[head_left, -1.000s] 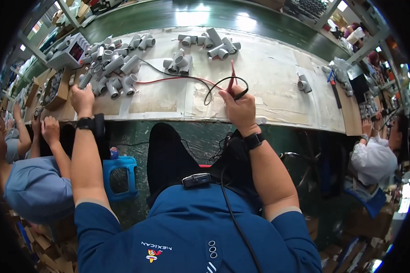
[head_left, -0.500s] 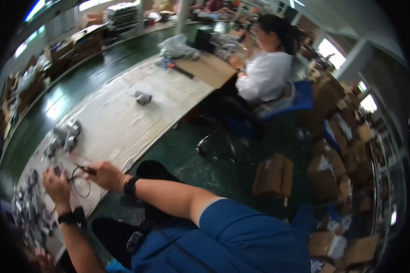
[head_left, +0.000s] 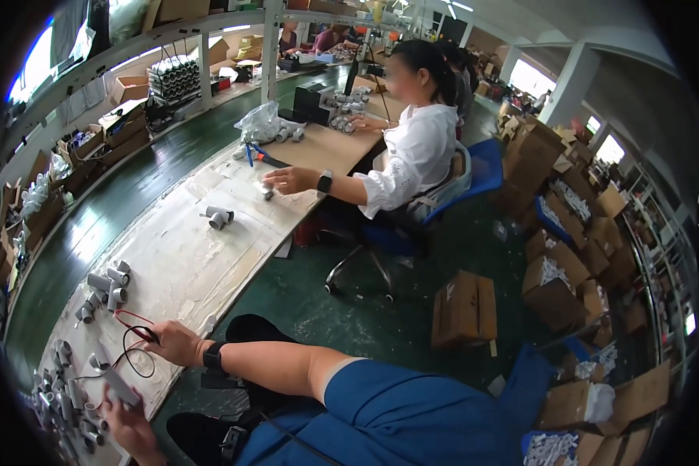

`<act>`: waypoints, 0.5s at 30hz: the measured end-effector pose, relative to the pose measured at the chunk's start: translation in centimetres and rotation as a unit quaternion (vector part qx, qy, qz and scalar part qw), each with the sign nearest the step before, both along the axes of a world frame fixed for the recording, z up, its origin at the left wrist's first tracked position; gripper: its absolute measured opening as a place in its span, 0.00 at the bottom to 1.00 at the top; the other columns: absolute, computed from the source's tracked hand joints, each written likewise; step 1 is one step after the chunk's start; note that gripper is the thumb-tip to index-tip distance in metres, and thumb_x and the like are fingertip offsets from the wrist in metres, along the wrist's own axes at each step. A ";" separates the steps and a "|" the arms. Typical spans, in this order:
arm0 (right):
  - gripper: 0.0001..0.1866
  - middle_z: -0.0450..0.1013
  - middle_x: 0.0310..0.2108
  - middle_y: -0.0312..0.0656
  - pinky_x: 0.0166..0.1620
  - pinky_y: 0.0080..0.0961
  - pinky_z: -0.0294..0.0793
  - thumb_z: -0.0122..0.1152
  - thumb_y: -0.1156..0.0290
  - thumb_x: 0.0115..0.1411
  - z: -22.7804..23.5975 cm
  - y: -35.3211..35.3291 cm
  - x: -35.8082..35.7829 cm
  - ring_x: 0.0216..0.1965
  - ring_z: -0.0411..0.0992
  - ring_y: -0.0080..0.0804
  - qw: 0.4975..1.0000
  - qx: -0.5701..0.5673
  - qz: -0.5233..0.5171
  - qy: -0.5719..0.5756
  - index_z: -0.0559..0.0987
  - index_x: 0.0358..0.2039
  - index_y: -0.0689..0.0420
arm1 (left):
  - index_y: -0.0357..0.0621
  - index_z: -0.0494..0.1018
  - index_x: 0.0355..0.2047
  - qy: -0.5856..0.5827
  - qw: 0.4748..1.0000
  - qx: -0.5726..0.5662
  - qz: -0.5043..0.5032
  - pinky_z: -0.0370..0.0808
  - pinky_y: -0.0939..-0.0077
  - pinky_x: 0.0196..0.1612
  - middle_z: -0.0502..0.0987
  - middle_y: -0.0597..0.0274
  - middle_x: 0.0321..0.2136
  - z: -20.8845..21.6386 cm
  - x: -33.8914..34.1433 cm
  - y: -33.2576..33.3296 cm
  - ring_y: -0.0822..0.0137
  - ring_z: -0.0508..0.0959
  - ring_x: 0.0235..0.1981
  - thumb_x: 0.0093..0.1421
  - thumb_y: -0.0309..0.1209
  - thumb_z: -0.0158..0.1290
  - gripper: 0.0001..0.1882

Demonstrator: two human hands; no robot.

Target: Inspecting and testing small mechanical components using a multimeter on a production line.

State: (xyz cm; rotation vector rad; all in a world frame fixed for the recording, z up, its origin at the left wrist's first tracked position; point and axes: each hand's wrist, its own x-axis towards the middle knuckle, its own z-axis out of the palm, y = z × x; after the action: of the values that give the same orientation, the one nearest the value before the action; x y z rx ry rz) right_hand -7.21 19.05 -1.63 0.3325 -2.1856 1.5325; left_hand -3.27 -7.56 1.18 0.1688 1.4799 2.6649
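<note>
Low on the left, my left hand point(head_left: 130, 426) has its fingers around a grey cylindrical part point(head_left: 122, 386), partly hidden by them. Above it, my right hand point(head_left: 176, 342) is closed on thin red and black leads point(head_left: 134, 315); a black loop hangs beside the fingers. What the lead ends are cannot be made out. By my left hand lies a heap of grey cylindrical parts point(head_left: 58, 392). A smaller cluster of such parts point(head_left: 107, 290) sits farther up the table, and a joined pair point(head_left: 219, 218) lies mid-table.
Across the white worktable point(head_left: 179, 260), a co-worker in a white top point(head_left: 419, 144) reaches a hand point(head_left: 291, 180) to a small grey part. Blue-handled pliers point(head_left: 250, 153) and a plastic bag point(head_left: 258, 123) lie beyond. A cardboard box point(head_left: 464, 311) stands on the green floor at right.
My left hand has moved down and nearer me, now with the grey cylinder showing. My right hand sits lower in view. The co-worker's arm has stretched over the table.
</note>
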 end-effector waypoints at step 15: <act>0.08 0.77 0.30 0.52 0.37 0.45 0.74 0.68 0.70 0.59 -1.8 -6.9 0.1 0.32 0.76 0.48 0.986 -0.107 0.087 -0.098 0.81 0.32 0.61 | 0.44 0.73 0.41 -0.290 0.934 0.209 -0.016 0.85 0.67 0.34 0.80 0.56 0.30 -7.1 7.2 -0.7 0.61 0.83 0.29 0.76 0.40 0.44 0.13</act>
State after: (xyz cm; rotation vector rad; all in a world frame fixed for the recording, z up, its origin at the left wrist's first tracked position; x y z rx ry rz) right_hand -7.15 12.10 -3.39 0.3212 -2.1555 1.9514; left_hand 3.89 -8.25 -5.95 -0.5195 0.7212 2.6241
